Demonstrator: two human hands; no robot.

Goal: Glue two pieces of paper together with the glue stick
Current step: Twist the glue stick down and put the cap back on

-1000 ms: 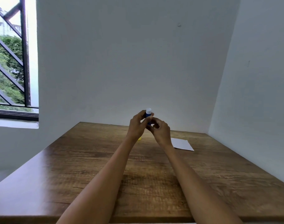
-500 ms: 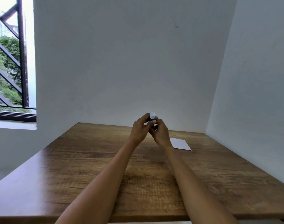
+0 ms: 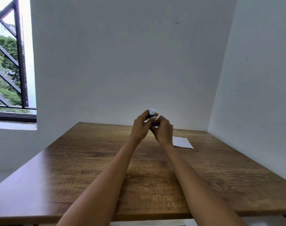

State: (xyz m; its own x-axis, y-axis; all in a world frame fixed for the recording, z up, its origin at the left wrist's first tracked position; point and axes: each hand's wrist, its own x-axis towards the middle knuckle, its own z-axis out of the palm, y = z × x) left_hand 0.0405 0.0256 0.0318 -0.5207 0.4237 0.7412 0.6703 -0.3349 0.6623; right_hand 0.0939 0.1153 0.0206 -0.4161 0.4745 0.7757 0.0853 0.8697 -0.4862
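A blue glue stick (image 3: 152,115) with a pale white tip stands upright above the far part of the wooden table (image 3: 90,168). My left hand (image 3: 141,126) grips its upper body, thumb and fingers wrapped around it. My right hand (image 3: 163,130) pinches its lower end from the right. Both arms stretch forward over the table. A white sheet of paper (image 3: 182,142) lies flat on the table just right of my right wrist; part of it is hidden behind that hand. I can make out only this one sheet.
White walls close off the table at the back and on the right. A window with dark bars (image 3: 12,70) is at the left, above a sill. The table's front edge runs under my forearms.
Both hands stay together on the glue stick with small finger shifts. The yellow speck seen under my left hand a second ago is hidden now. The camera has shifted slightly.
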